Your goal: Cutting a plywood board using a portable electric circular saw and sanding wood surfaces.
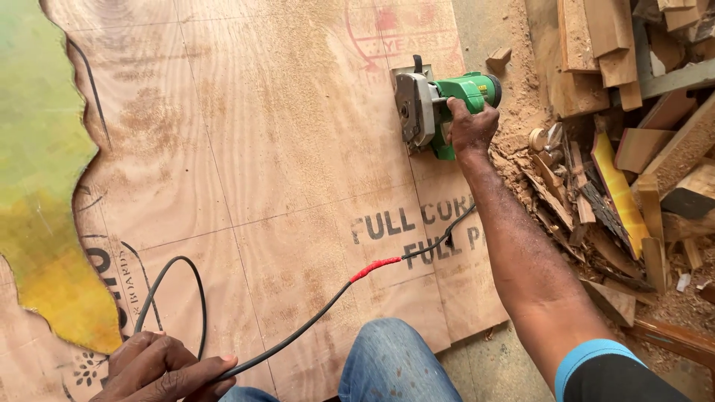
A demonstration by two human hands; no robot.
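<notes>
A large plywood sheet [283, 149] lies flat and fills most of the view, its face dusted with sawdust and marked with thin pencil lines and dark and red printed stamps. Along its left edge a green and yellow patch [41, 186] covers the corner. To the right of the sheet, a heap of wood offcuts [625, 141] and shavings lies on the ground, with a strip of bare floor [495, 357] at the lower edge. The person's knee in blue jeans [395, 365] rests on the sheet near the bottom.

A green electric circular saw [439, 108] sits on the plywood near its right edge. The right hand [471, 126] is clamped on the saw's handle, arm stretched out towards it. From the saw a black power cord [298, 331], with a wrap of red tape [375, 268], runs down across the sheet. The left hand [160, 368], at the bottom left and well apart from the saw, is closed around that cord.
</notes>
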